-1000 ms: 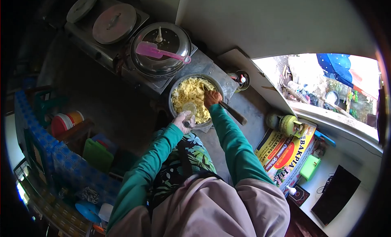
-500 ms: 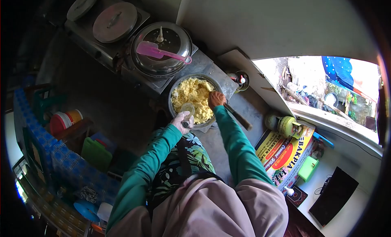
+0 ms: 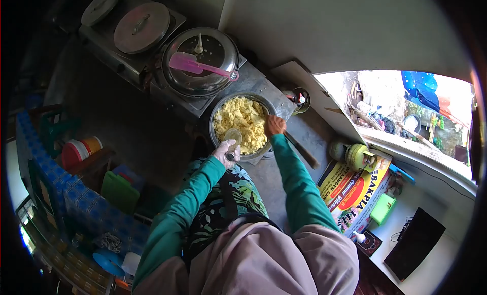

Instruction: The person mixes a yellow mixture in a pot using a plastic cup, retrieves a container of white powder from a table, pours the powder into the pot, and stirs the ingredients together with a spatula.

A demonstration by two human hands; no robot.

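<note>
A metal pot (image 3: 212, 123) holds crumbly yellow mash (image 3: 243, 115). My left hand (image 3: 223, 153), in a clear plastic glove, is closed round the handle of a ladle-like utensil; its round, pale head (image 3: 233, 135) lies over the mash at the pot's near left side. At the right rim, my bare right hand (image 3: 275, 125) grips a wooden spatula (image 3: 303, 152). The spatula's long handle sticks out to the lower right, while its other end is hidden by the hand and the mash.
Behind the pot stands a large lidded metal pan (image 3: 203, 59) with a pink spatula (image 3: 203, 67) across its lid. More lidded pots (image 3: 141, 27) are on the stove at far left. To the right are a gas cylinder (image 3: 359, 157) and a printed box (image 3: 350, 196).
My right hand has shifted slightly right with the wooden spatula, from over the mash to the rim. The mash's surface looks turned over. My left hand has barely moved.
</note>
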